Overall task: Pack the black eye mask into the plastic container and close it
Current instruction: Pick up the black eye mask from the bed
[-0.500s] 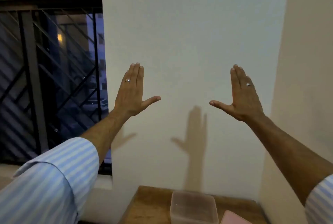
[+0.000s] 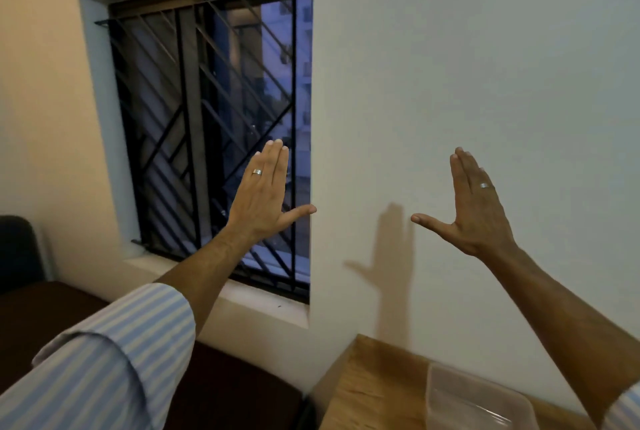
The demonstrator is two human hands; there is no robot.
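My left hand (image 2: 265,195) is raised flat in front of the barred window, fingers together and thumb stretched out, holding nothing. My right hand (image 2: 474,211) is raised the same way in front of the white wall, also holding nothing. Both hands hang well above the table. A clear plastic container (image 2: 474,402) without a lid stands on the wooden table (image 2: 374,391) at the bottom right, partly cut off by the frame edge. The black eye mask is not in view.
A window with a black metal grille (image 2: 207,124) fills the upper left, with a pale sill below it. A dark brown surface (image 2: 52,312) lies at lower left, and a dark chair back (image 2: 17,249) sits at the left edge.
The view has swung left and tilted, so more of the window shows. The container has shifted to the bottom right corner. Both hands keep the same flat raised pose.
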